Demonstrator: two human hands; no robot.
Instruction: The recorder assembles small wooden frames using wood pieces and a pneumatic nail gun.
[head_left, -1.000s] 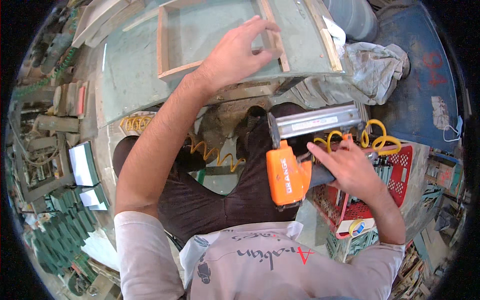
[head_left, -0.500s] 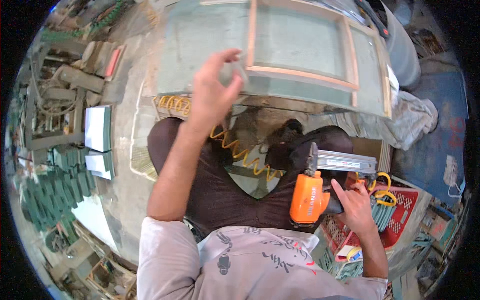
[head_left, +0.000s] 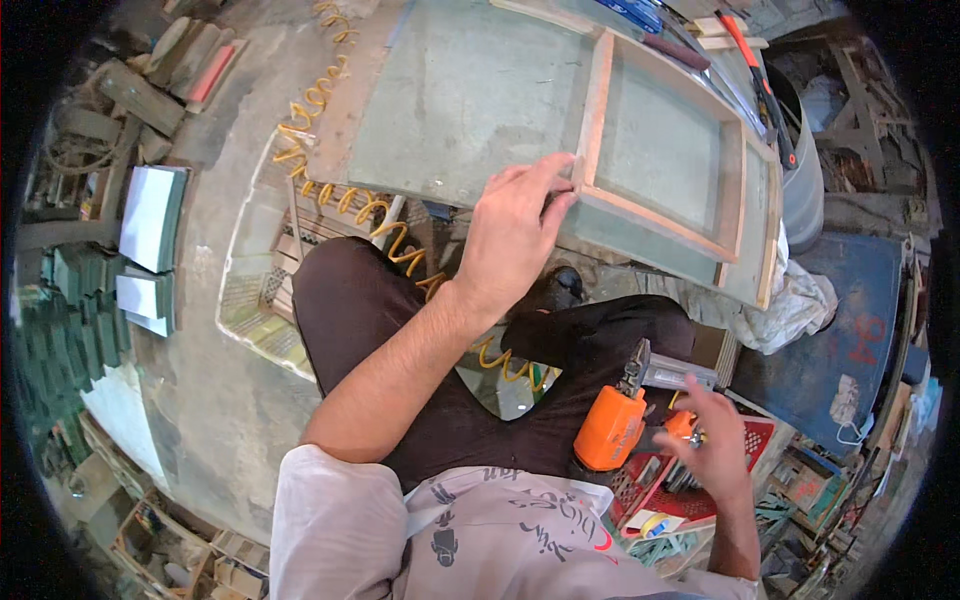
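My left hand (head_left: pixel 515 230) reaches forward, thumb and fingers closed at the near left corner of a light wooden frame (head_left: pixel 660 222). The frame, split by crossbars, lies on a grey-green work table (head_left: pixel 470 110). On my right thigh rests an orange nail gun (head_left: pixel 610 428) with a metal magazine (head_left: pixel 680 373). Right beside its handle is my right hand (head_left: pixel 715 440), fingers spread and apart from one another. Part of the handle is hidden behind that hand.
A yellow coiled hose (head_left: pixel 345 200) runs across the floor by my left knee. Nearby stands a pale crate (head_left: pixel 240 300) with wood strips. A red basket (head_left: pixel 755 440) is at my right. Tools, including a red-and-black one (head_left: pixel 760 85), lie along the table's far right edge.
My view has turned, and the table and frame appear shifted right. My left hand has come to the frame's corner. My right hand's fingers have spread beside the nail gun's handle.
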